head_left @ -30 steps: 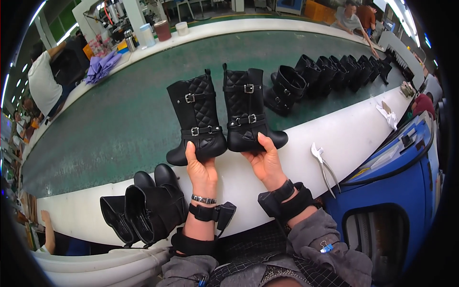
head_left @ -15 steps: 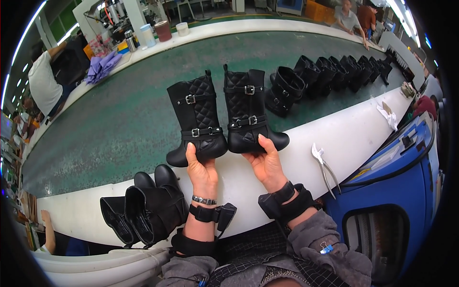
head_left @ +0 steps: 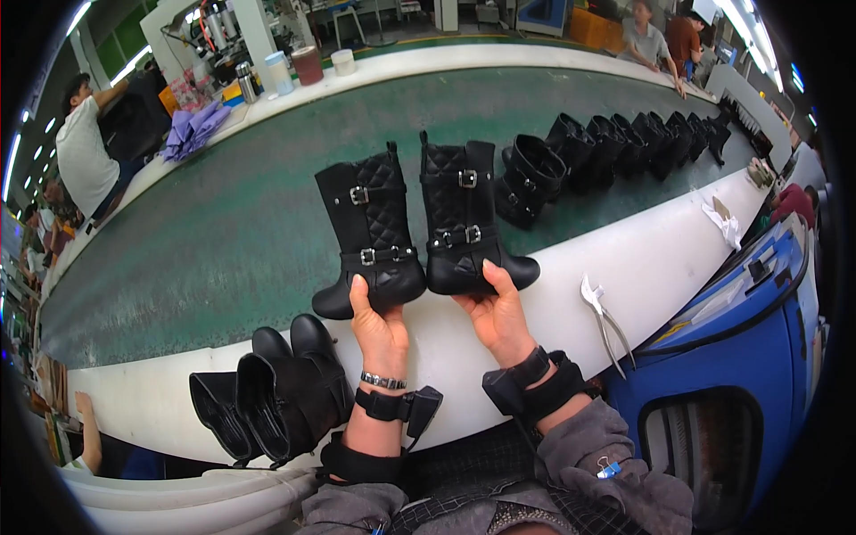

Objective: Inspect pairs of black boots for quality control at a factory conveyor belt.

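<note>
My left hand (head_left: 381, 326) grips a black quilted boot (head_left: 367, 223) from below, thumb against its foot. Its toe points left. In my right hand (head_left: 496, 312) is the matching boot (head_left: 459, 214), toe to the right, held the same way at the sole. Both boots stand upright side by side, heels close together, with silver buckles on their straps. Fingers under the soles are partly hidden. Left of my left forearm, a pair of black boots (head_left: 294, 392) lies on the white ledge (head_left: 455, 374), shafts toward me.
A row of black boots (head_left: 615, 147) runs along the green conveyor belt (head_left: 205, 232) to the far right. Pliers (head_left: 606, 323) lie on the ledge by a blue machine (head_left: 713, 383). Purple cloth (head_left: 192, 129) and containers (head_left: 308, 65) sit on the far ledge. Other people work around the belt.
Both boots stay in my hands, in nearly the same pose. The whole view has shifted slightly, so most things sit a little lower in the picture.
</note>
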### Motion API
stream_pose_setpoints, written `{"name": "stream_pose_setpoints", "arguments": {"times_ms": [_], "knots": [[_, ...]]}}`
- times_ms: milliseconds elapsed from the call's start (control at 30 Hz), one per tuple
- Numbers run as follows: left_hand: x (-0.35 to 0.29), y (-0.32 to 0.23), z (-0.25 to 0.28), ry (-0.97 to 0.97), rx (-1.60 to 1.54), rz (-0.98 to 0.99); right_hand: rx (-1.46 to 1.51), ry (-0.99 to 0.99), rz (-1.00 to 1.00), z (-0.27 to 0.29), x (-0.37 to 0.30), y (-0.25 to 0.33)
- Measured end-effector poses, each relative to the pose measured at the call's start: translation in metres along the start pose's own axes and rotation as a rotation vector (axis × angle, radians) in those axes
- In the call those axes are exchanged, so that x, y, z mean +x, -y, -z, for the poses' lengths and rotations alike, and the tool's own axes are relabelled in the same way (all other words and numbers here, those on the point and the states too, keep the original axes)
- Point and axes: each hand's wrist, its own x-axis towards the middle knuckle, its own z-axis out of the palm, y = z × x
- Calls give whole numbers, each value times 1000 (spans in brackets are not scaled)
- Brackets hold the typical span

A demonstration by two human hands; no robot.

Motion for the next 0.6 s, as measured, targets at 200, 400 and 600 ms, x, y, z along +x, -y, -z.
{"name": "stream_pose_setpoints", "arguments": {"times_ms": [200, 400, 600], "knots": [[-1, 0, -2, 8, -7, -32, -26, 14, 5, 1, 0, 0], [-3, 1, -1, -11, 35, -70, -40, 28, -9, 2, 0, 3], [-3, -1, -1, 2, 27, -68, -66, 27, -14, 2, 0, 4]]}}
